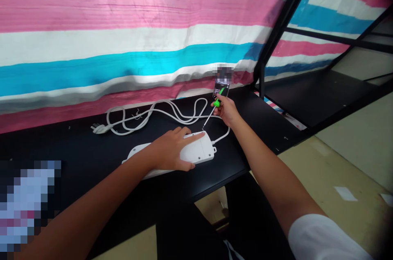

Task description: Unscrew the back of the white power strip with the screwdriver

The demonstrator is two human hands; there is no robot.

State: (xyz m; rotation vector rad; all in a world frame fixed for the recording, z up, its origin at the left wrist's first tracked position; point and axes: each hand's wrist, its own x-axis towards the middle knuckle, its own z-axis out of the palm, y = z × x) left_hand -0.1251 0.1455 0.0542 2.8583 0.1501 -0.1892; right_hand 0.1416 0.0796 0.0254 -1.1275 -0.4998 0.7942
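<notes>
White power strip [196, 149] on black tabletop [76, 141], just below middle of frame. Left grip [170, 149] spread wide on top. Right grip [227, 111] holding green screwdriver [217, 104], tip near strip's far edge.

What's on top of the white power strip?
The left hand lies spread across the white power strip, covering much of its middle, so whatever is beneath the palm can't be seen. Small dark holes show toward its ends.

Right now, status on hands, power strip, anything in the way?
Left hand across power strip. Right hand holds green screwdriver, tip near strip's far edge. Power cord loops beyond, none visible across strip.
</notes>
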